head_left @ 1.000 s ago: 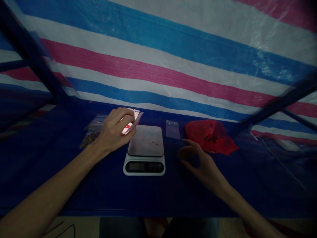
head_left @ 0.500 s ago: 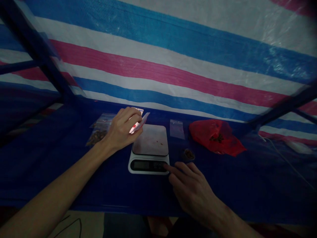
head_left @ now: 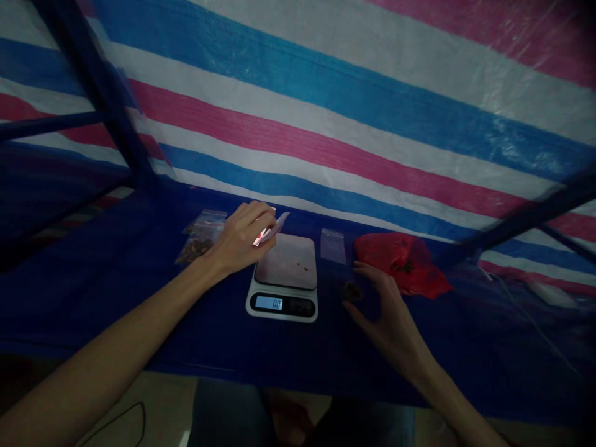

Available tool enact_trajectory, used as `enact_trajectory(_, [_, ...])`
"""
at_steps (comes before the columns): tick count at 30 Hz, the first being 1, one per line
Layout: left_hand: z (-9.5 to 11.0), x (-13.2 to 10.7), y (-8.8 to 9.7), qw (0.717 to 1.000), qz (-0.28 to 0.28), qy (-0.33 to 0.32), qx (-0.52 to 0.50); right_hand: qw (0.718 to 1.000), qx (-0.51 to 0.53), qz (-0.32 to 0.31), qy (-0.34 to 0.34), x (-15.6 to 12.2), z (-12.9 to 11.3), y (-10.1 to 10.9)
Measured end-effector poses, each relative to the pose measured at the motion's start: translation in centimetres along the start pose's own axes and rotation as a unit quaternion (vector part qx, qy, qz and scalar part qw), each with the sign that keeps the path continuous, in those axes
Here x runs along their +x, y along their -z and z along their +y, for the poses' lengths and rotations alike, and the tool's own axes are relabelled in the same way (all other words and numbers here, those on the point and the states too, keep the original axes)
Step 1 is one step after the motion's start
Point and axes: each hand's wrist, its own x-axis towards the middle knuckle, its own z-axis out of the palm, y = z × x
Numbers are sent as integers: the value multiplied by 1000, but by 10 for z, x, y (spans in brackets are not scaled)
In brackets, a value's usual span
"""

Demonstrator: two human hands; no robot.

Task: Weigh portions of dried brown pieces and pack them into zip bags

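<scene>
A white kitchen scale stands in the middle of the table, its lit display reading 0.0. A few small brown bits lie on its plate. My left hand, fingers curled, grips a thin whitish plastic bag beyond the plate's left part. A bright, screen-like surface shows behind the fingers, mostly hidden. My right hand is open, thumb and fingers spread around a small dark cup of brown pieces right of the scale. Contact with the cup cannot be made out.
Clear zip bags with brown pieces lie left of the scale. A flat zip bag lies behind it on the right. Farther right is a red plastic bag holding dark bits. Striped sheeting and dark frame bars enclose the blue table.
My right hand has left the scale's buttons and moved right to the cup, its fingers spreading. The display has lit up with 0.0. My left hand keeps its hold; the view has shifted slightly.
</scene>
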Motion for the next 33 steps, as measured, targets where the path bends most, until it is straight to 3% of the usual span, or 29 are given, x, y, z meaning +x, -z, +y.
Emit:
enact_trajectory(5, [2, 2, 1, 1000, -4, -2, -15, 988, 123, -52, -80, 17, 8, -1])
enact_trajectory(10, [2, 2, 2, 1000, 4, -6, -25, 982, 184, -7, -31, 63, -30, 5])
enact_trajectory(14, [-1, -2, 0, 999, 6, 11, -33, 977, 193, -75, 45, 101, -57, -23])
enact_trajectory(18, [-6, -5, -1, 999, 7, 41, -35, 979, 158, -111, 66, 115, -55, -55])
enact_trajectory(20, [-7, -4, 0, 998, 3, 50, -35, 981, 160, -77, 72, 112, -49, -57])
enact_trajectory(24, [0, 3, 3, 998, 1, 31, -48, 978, 172, 65, 102, 106, -47, -34])
enact_trajectory(27, [9, 6, 5, 998, 12, -11, -62, 962, 143, 123, 199, 108, -55, -22])
enact_trajectory(30, [14, 6, 6, 996, 24, -34, -79, 929, 114, 165, 311, 109, -62, -26])
enact_trajectory(33, [16, 4, 7, 995, 29, -47, -82, 910, 97, 210, 343, 104, -60, -38])
